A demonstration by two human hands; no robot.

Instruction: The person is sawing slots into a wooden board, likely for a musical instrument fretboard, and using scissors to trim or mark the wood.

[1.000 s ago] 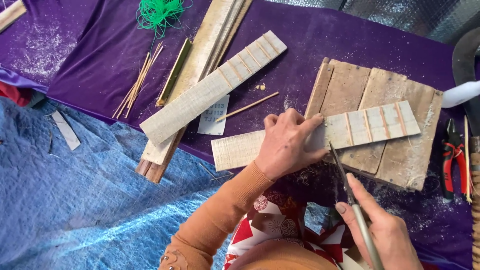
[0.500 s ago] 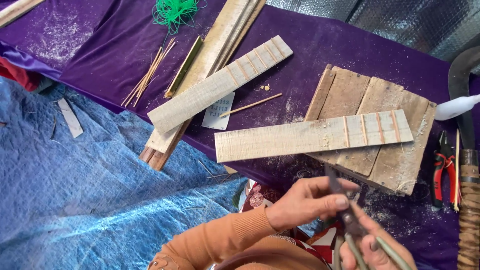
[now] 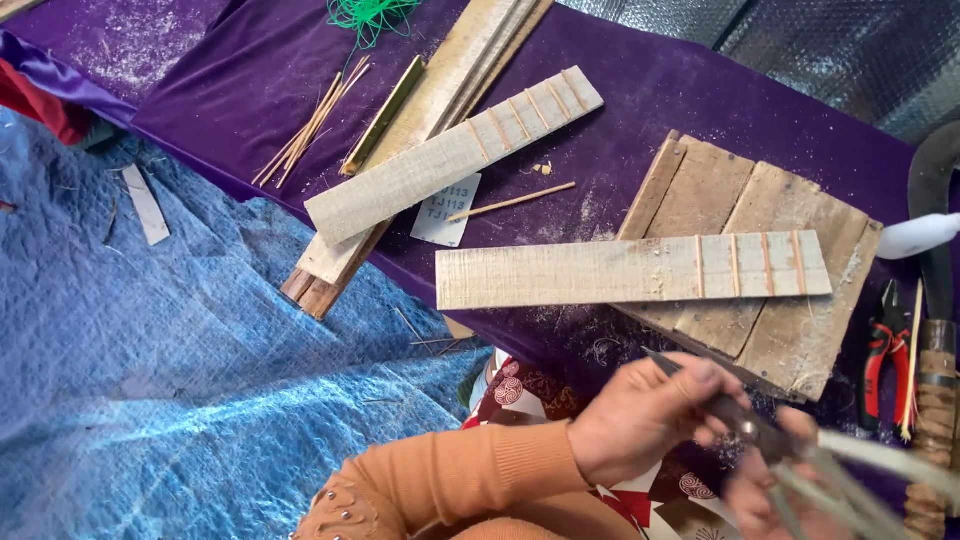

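Note:
My left hand [image 3: 645, 415], in an orange sleeve, pinches the dark blade end of a pair of metal scissors [image 3: 745, 425] low in the view. My right hand [image 3: 765, 490] is blurred at the bottom edge and holds the scissors' pale handles. Just above both hands a long pale wooden slat [image 3: 600, 272] with several orange bands near its right end lies untouched across a rough wooden board block [image 3: 770, 205].
A second banded slat [image 3: 450, 160] lies across planks on the purple cloth [image 3: 200, 90]. Thin sticks [image 3: 310, 120], green string [image 3: 370, 15], a paper tag [image 3: 445, 210] and red pliers [image 3: 885, 360] lie around. A wrapped tool handle [image 3: 935, 420] is at right, blue tarp [image 3: 150, 380] at left.
My left hand has let go of the banded slat and dropped down onto the scissors in my right hand. The slat stays on the board block.

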